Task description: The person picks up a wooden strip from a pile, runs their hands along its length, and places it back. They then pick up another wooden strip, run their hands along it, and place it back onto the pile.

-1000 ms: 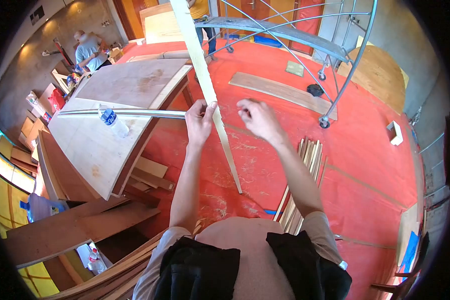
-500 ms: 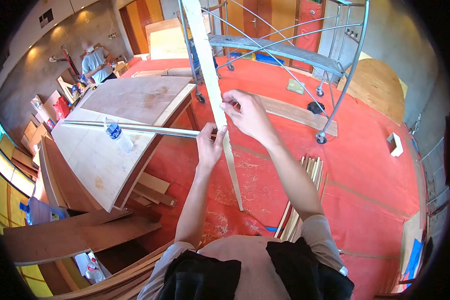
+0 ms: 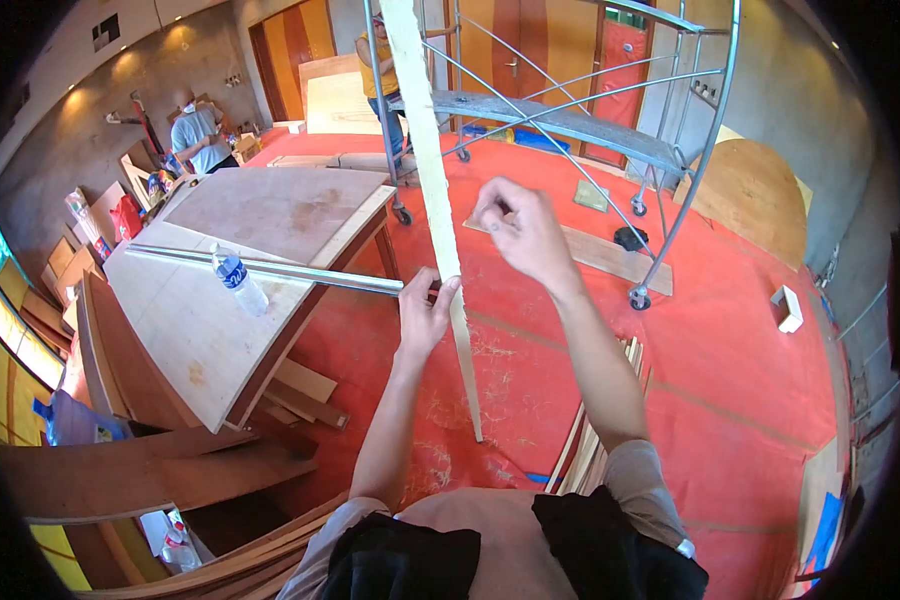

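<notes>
A long, pale wooden strip point(image 3: 432, 185) with a ragged edge stands almost upright before me; its lower end comes down over the red floor and its top runs out of view. My left hand point(image 3: 428, 312) is closed around its edge, thumb on the near side. Just right of the strip and apart from it, my right hand point(image 3: 520, 228) is raised with thumb and fingers curled together; whether anything small is between them I cannot make out. Left of my left hand, a long metal strip point(image 3: 310, 272) juts over the edge of the worktable point(image 3: 185, 345).
A water bottle point(image 3: 238, 280) stands on the table. Wheeled scaffolding point(image 3: 570, 125) rises ahead. One person point(image 3: 200, 140) is at the back left, another point(image 3: 375, 75) behind the scaffold. Thin wood strips point(image 3: 595, 430) lie by my right arm; boards point(image 3: 140, 475) lie left.
My right hand has come off the wooden strip and moved right and slightly down. My left hand keeps its hold. A person in yellow has come into view behind the scaffold.
</notes>
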